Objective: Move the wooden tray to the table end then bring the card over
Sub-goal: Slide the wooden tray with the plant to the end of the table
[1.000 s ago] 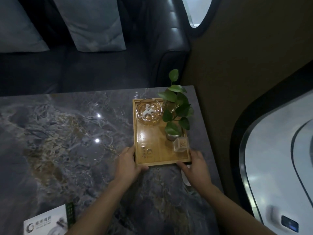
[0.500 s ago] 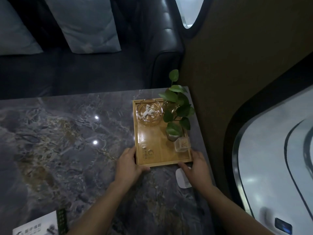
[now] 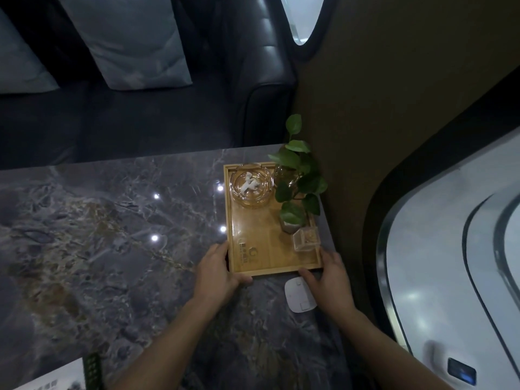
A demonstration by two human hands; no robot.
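A wooden tray [image 3: 254, 258] lies at the far right corner of the grey marble table [image 3: 112, 235]. It carries a glass ashtray [image 3: 251, 185], a small potted plant [image 3: 298, 187] and a clear box [image 3: 305, 238]. My left hand [image 3: 215, 270] grips the tray's near left corner. My right hand [image 3: 329, 273] holds its near right corner, thumb along the front edge. A white card with green trim [image 3: 70, 374] lies at the bottom left table edge, partly cut off.
A white rounded pad [image 3: 298, 295] lies on the table just in front of the tray, partly under my right hand. A dark sofa [image 3: 168, 114] with pale cushions stands beyond the table. A brown wall [image 3: 394, 108] runs along the table's right edge.
The tray has slid away from me toward the far right corner, both hands still on it. More of the white pad shows in front of the tray.
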